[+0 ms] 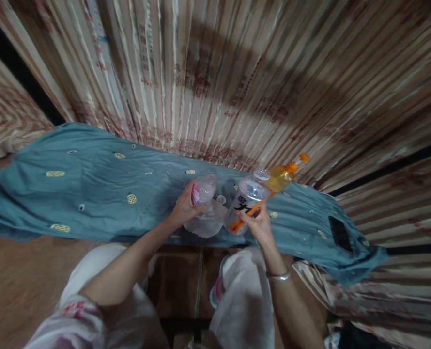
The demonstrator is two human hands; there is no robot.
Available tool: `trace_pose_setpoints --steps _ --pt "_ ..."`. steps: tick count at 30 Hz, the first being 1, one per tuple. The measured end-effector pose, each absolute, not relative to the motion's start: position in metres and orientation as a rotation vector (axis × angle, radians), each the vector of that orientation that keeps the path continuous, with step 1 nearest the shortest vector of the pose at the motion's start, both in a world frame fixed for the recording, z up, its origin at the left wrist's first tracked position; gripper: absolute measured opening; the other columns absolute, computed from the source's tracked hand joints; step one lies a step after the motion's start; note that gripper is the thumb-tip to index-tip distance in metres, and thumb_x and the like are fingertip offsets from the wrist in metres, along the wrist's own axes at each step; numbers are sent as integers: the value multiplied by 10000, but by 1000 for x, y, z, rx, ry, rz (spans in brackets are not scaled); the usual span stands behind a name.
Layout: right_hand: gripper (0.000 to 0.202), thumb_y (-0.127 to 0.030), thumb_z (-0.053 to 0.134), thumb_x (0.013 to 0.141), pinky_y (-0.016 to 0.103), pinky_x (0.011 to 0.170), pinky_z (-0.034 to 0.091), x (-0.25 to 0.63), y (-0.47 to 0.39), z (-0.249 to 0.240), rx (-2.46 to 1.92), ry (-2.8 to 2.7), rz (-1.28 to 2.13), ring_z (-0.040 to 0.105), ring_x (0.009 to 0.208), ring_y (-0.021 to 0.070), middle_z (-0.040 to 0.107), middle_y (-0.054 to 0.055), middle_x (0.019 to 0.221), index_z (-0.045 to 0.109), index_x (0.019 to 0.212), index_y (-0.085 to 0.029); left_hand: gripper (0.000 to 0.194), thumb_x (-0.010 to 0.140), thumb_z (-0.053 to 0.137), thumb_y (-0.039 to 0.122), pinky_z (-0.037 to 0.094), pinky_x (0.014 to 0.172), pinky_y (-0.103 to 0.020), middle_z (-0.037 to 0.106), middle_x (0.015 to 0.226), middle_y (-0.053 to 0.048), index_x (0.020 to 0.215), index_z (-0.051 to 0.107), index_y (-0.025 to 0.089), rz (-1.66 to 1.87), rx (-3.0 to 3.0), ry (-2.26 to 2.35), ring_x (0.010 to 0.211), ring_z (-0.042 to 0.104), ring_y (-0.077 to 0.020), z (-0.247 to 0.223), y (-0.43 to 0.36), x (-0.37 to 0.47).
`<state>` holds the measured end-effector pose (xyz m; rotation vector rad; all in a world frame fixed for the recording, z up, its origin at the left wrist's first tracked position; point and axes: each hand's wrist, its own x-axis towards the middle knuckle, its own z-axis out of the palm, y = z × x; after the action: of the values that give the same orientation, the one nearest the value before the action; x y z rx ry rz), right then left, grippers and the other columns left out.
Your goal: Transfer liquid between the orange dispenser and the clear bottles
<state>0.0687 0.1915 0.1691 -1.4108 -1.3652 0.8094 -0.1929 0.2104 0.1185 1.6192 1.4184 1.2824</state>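
Note:
My left hand is wrapped round a clear plastic bottle with a pink label, tilted over the cloth. My right hand grips a larger clear bottle whose label has bold black characters and an orange band. It leans up and to the right. Between and below the hands lies a translucent plastic piece with an uneven edge; I cannot tell its kind. A small whitish ring-like thing is beside it. Behind the right-hand bottle, partly hidden, is a bottle of yellow-orange liquid with an orange top.
A blue-green cloth with yellow pineapple-like prints covers the long narrow surface. A dark phone lies near its right end. Pleated patterned curtains hang close behind, with dark poles at both sides. My legs are under the front edge.

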Motion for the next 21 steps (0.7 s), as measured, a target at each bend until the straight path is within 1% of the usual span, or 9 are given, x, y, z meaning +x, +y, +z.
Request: trace_pose_setpoints --steps 2,6,8,11,14,18,21 --pt "598 -447 912 541 436 843 585 67 190 167 -1403 -1319 825 724 856 258 780 39 965 546 979 -265 963 633 865 248 467 1183 -513 614 1473 -138 1493 433 221 1279 1611 1432 1343 612 -333 117 210 -192" --pt "588 -443 898 567 416 826 586 65 191 162 -1387 -1287 873 727 837 243 783 25 949 540 997 -264 1046 627 872 286 441 1197 -543 544 1537 -196 1535 364 175 1263 1576 1464 1389 573 -361 114 210 -191" --pt "591 -429 893 574 413 843 585 64 192 159 -1379 -1279 891 730 850 240 784 19 964 538 1016 -262 1038 630 873 299 431 1204 -550 561 1520 -186 1532 374 185 1247 1566 1473 1387 575 -363 114 210 -192" --pt "628 -417 893 574 416 862 587 61 195 154 -1359 -1276 897 733 892 245 782 17 1001 545 1073 -261 1012 637 876 334 453 1182 -546 601 1467 -178 1517 401 178 1206 1567 1477 1343 608 -367 114 209 -193" --pt "650 -433 901 566 413 828 600 57 196 151 -1361 -1269 892 736 900 255 780 17 998 550 1088 -268 1011 637 878 358 478 1154 -540 618 1440 -185 1510 408 159 1188 1580 1468 1310 628 -369 115 208 -195" --pt "651 -448 905 565 383 771 595 51 195 150 -1351 -1261 898 732 858 246 772 17 969 547 1078 -265 1041 601 901 327 469 1164 -540 614 1448 -184 1505 412 160 1202 1605 1462 1325 616 -371 113 209 -197" --pt "686 -444 910 565 381 799 590 49 199 152 -1314 -1224 912 727 869 233 766 22 1000 538 1109 -256 1016 596 900 299 480 1156 -526 633 1425 -161 1490 433 178 1214 1609 1467 1310 627 -359 111 209 -197"
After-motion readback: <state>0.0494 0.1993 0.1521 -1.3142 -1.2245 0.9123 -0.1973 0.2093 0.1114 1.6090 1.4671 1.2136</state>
